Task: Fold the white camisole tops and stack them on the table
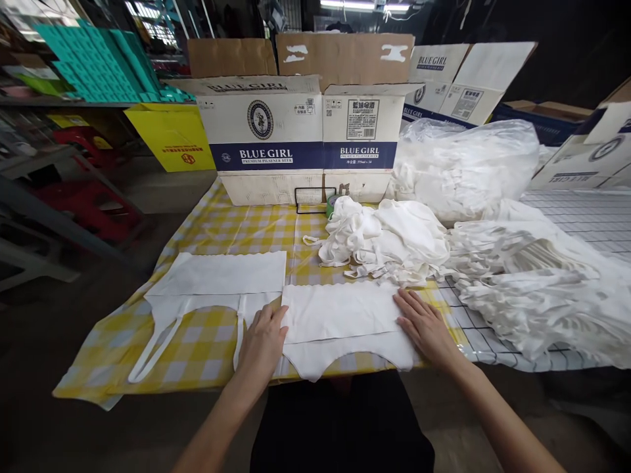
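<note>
A white camisole-like top (345,315) lies flat before me, its scalloped edge away from me and two curved cut-outs toward the table's front edge. My left hand (263,336) rests at its left side, fingers slightly bent, the thumb side touching the fabric edge. Across its right edge lies my right hand (426,322), fingers stretched out flat. Left of it is a second white camisole (217,274), with thin straps hanging toward the front; my left hand partly covers its right side. Any straps on the middle piece are not visible.
A heap of white garments (389,233) lies behind, and a larger stack (537,282) fills the right. Behind stand a beer carton (300,125), a black wire stand (315,190), a green tape roll (332,205) and a clear plastic bag (463,164). A checked cloth (207,341) covers the table.
</note>
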`<state>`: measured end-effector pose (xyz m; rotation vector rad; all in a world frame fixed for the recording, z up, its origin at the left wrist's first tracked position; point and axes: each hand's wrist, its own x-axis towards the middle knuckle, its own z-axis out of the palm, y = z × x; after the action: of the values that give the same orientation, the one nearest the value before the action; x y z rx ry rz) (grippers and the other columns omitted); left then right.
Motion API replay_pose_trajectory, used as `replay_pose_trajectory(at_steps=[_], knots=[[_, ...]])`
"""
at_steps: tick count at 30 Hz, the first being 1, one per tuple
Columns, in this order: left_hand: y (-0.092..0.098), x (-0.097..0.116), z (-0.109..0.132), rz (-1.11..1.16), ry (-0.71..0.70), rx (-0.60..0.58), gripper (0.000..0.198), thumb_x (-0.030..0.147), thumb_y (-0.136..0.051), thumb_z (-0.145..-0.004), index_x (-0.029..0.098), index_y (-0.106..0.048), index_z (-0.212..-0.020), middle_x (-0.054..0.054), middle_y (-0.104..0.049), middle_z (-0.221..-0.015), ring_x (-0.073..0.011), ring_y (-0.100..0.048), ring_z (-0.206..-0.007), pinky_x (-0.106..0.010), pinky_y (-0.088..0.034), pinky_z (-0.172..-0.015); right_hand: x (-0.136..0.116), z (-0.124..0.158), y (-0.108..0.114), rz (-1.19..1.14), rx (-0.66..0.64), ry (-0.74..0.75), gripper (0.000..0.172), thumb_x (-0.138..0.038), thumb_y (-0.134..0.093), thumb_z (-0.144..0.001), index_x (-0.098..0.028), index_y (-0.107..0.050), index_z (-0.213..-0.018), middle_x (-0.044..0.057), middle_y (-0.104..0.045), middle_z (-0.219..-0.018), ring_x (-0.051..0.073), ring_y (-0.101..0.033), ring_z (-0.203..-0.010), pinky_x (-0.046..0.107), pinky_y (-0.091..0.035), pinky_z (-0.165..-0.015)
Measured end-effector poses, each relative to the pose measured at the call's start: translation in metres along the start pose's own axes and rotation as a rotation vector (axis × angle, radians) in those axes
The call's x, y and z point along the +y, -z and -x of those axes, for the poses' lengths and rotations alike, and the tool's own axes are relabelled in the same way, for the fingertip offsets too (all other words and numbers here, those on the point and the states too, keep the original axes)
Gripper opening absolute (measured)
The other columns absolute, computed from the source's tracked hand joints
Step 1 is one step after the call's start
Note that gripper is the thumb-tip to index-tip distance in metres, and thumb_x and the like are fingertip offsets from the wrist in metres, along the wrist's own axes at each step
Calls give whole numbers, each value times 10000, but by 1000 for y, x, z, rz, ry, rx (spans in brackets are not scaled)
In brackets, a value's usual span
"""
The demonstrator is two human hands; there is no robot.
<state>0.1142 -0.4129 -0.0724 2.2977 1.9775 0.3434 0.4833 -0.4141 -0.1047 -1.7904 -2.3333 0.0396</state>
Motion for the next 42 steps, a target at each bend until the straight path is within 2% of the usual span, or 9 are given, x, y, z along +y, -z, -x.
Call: replay_pose_trajectory(at_steps=[3,8,14,22,27,33,36,39,42], knots=[[-4,18,-16,-14,-153,88,427,282,-456,-862,227,-462,-1286,-102,-528,-1225,-277,-464,-1139,-422,-379,-957,-10,-11,5,-21,53,-20,502,-367,-314,-935,-231,-268,-1416,57,-262,-1473,217,-210,-1359,405,-287,-1047],[-27,35,-17,5,-446,-92,565,425,-364,-906,304,-175,-1424,-32,-201,-1499,-267,-165,-1367,-505,-172,-1081,-22,-19,5,-35,-74,51,517,-411,-314,-936,-298,-198,-1427,11,-153,-1504,211,-117,-1379,451,-195,-1085],[-21,23,-9,31,-421,-196,573,465,-341,-906,306,-160,-1426,-48,-161,-1506,-266,-129,-1377,-510,-142,-1089,1,-1,15,-75,-111,69,487,-402,-292,-945,-330,-207,-1419,3,-203,-1491,200,-176,-1368,443,-213,-1078],[-32,88,-35,107,-509,-148,545,416,-336,-918,336,-148,-1424,-15,-144,-1510,-272,-96,-1382,-559,-126,-1080,0,-33,10,-86,-47,97,490,-378,-320,-940,-300,-238,-1416,13,-227,-1486,192,-195,-1363,410,-218,-1077],[-45,84,-27,49,-555,-173,556,407,-336,-919,338,-122,-1427,0,-102,-1516,-259,-88,-1385,-548,-87,-1092,25,-40,11,-119,-70,2,482,-364,-332,-927,-288,-281,-1400,20,-298,-1461,214,-250,-1342,446,-187,-1072],[-37,79,-25,97,-538,-214,562,420,-335,-916,318,-132,-1429,-27,-105,-1517,-276,-67,-1385,-565,-89,-1079,-17,40,20,-446,340,-349,289,-347,-350,-905,-223,-563,-1056,98,-618,-1009,244,-558,-980,373,-423,-863],[-32,98,-32,140,-584,-200,531,354,-339,-923,314,-167,-1424,-17,-135,-1513,-261,-77,-1385,-549,-66,-1088,-63,102,-4,-716,309,-491,181,-367,-403,-881,-254,-545,-883,56,-603,-844,223,-577,-783,338,-474,-719],[-30,126,-40,174,-690,-216,509,329,-324,-928,306,-192,-1418,-7,-184,-1503,-245,-108,-1382,-530,-82,-1092,-92,130,-38,-926,184,-672,237,-407,-462,-859,-259,-528,-1031,61,-607,-1027,237,-571,-947,352,-473,-810],[-37,152,-41,179,-817,-238,499,340,-329,-924,307,-216,-1409,2,-202,-1498,-234,-127,-1380,-515,-107,-1093,-94,120,-60,-1100,210,-753,478,-441,-556,-800,-220,-470,-1215,80,-533,-1241,257,-443,-1193,372,-372,-982]])
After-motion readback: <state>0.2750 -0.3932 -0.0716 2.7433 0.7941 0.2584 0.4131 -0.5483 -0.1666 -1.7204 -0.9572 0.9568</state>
